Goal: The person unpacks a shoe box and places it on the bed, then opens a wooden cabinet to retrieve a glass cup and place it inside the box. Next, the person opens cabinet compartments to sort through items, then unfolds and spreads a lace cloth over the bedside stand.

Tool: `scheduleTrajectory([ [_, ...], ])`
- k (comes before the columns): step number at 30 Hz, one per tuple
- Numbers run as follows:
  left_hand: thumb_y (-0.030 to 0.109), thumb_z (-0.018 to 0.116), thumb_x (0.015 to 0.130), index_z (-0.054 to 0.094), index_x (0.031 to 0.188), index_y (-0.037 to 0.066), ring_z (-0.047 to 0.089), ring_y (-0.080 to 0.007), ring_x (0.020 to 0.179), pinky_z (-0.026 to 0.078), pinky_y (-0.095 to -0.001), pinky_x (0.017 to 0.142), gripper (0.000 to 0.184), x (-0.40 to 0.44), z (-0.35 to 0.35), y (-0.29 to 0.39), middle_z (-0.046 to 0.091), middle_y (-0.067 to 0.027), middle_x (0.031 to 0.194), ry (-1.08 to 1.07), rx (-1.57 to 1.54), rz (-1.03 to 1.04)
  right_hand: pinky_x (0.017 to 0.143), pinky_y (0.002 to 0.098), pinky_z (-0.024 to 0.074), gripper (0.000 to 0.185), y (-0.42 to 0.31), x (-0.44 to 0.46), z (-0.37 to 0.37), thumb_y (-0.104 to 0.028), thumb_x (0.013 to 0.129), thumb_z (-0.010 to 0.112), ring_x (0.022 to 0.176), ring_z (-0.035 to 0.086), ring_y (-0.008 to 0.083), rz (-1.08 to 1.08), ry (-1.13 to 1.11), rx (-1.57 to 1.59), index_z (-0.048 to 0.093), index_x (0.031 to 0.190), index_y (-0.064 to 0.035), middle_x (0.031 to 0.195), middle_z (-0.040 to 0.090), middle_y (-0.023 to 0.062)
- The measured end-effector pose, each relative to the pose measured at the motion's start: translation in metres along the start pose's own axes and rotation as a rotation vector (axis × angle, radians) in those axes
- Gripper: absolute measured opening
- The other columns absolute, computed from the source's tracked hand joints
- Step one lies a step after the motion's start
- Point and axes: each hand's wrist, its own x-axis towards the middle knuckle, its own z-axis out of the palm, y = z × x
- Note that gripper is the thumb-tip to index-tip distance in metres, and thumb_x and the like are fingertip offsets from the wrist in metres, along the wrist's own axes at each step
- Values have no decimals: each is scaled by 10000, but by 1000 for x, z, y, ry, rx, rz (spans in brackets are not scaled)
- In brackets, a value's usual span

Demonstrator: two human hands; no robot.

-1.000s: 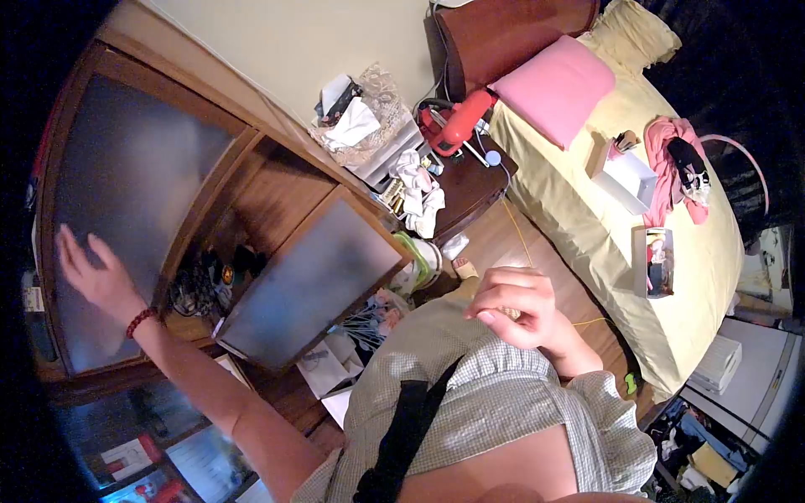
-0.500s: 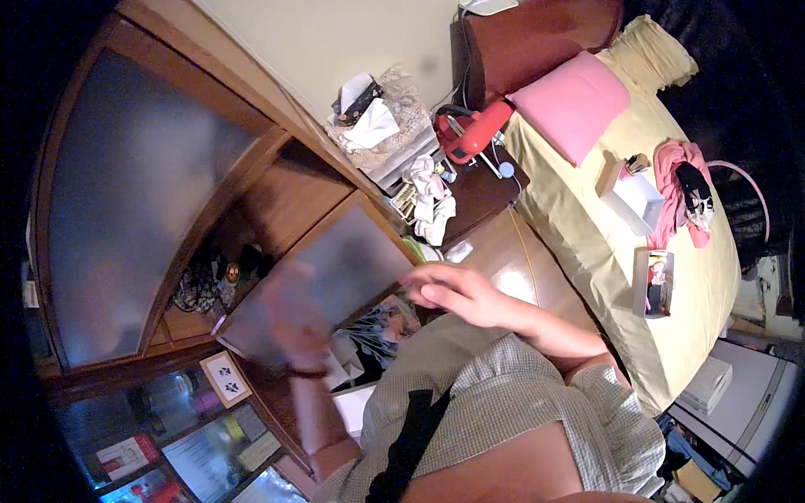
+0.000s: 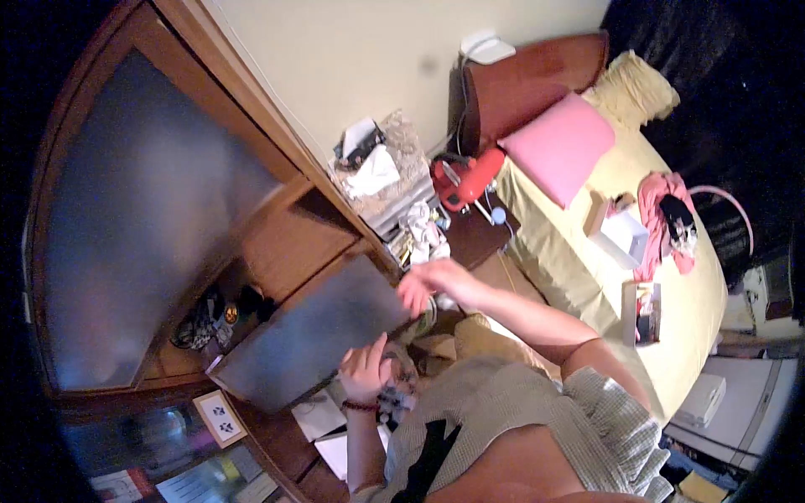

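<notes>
My left hand [image 3: 366,370], with a dark red beaded bracelet [image 3: 360,406] at its wrist, is raised beside the lower edge of a frosted cabinet door [image 3: 314,331]. Its fingers are apart and hold nothing. My right hand [image 3: 434,285] is near the right end of that door, fingers bent and slightly blurred, with nothing visible in them. The door stands swung out from the wooden cabinet, whose inner compartment [image 3: 293,239] shows dark items and tangled things at its left. A larger frosted panel [image 3: 151,218] fills the cabinet's left side.
A bed [image 3: 579,251] at the right bears a pink pillow [image 3: 560,149], a white box [image 3: 622,236] and pink cloth. A red appliance [image 3: 470,180] stands on a dark bedside table [image 3: 482,239]. A framed picture [image 3: 221,418] is at the lower left.
My left hand has come from the large frosted panel across to the lower edge of the open door. My right hand has moved left and up toward the door's right end. The view has shifted.
</notes>
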Motion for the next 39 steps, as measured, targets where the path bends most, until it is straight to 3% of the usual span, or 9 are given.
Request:
scheduleTrajectory([
  [5, 199, 534, 850, 637, 1009, 84, 598, -233, 707, 476, -351, 700, 222, 36, 32, 18, 612, -74, 755, 138, -1, -96, 665, 271, 456, 273, 10, 129, -148, -254, 883, 499, 783, 560, 115, -104, 495, -207, 564, 1075, -70, 894, 617, 29],
  [11, 149, 546, 827, 625, 934, 51, 558, -302, 894, 446, -371, 816, 166, 152, 133, 6, 578, -133, 973, 30, -198, -273, 873, 382, 405, 250, 36, 302, -281, -245, 817, 542, 1013, 549, 267, -382, 680, -1150, 662, 1002, -126, 939, 653, 140],
  [15, 132, 536, 788, 601, 991, 22, 430, -320, 1145, 370, -428, 937, 240, 236, 199, -42, 438, -176, 1264, -26, -33, -322, 1041, 466, 119, 330, 36, 350, -299, -376, 835, 513, 1087, 499, 319, -25, 648, -1152, 650, 1064, -182, 988, 636, 167],
  [22, 93, 417, 822, 434, 1263, -37, 223, -221, 1342, 153, -420, 1101, 460, 309, 281, -150, 240, -94, 1454, 180, 341, -625, 840, 370, 396, 436, 30, 364, -329, -385, 877, 481, 919, 544, 287, 12, 359, -926, 595, 1013, 14, 961, 615, 192],
  [24, 107, 352, 867, 383, 1317, 5, 227, -213, 1342, 141, -417, 1102, 463, 312, 285, -164, 297, -100, 1432, -33, 149, -803, 787, 373, 425, 438, 46, 382, -357, -378, 897, 469, 837, 552, 278, -178, 244, -1080, 543, 1054, 23, 950, 600, 171],
  [26, 108, 350, 883, 400, 1296, -2, 299, -254, 1299, 195, -412, 1084, 430, 318, 251, -133, 405, -135, 1354, -164, 243, -732, 841, 365, 404, 389, 7, 335, -312, -358, 931, 440, 941, 513, 232, -223, 479, -778, 513, 1077, -5, 1017, 558, 126],
  [31, 164, 462, 860, 534, 1077, -11, 506, -326, 1033, 359, -442, 966, 287, 272, 230, -84, 554, -178, 1068, 251, 196, -260, 1004, 345, 299, 355, -46, 272, -283, -230, 963, 374, 1170, 401, 249, -813, 535, -848, 533, 1105, 54, 1293, 371, 154],
  [34, 167, 501, 852, 556, 981, 1, 518, -312, 1001, 374, -434, 955, 217, 230, 179, -18, 558, -164, 1012, 310, 78, -192, 996, 417, 298, 280, -105, 192, -232, -47, 821, 549, 1165, 401, 324, -1197, 600, -1090, 511, 1083, 43, 1264, 410, 185],
  [39, 166, 537, 834, 584, 1025, 45, 548, -303, 956, 435, -404, 885, 231, 107, 163, 17, 574, -128, 1017, 306, 16, -334, 927, 443, 399, 404, -108, 105, -187, -81, 695, 695, 1081, 470, 331, -1493, 615, -1102, 499, 1047, -46, 1192, 439, 173],
])
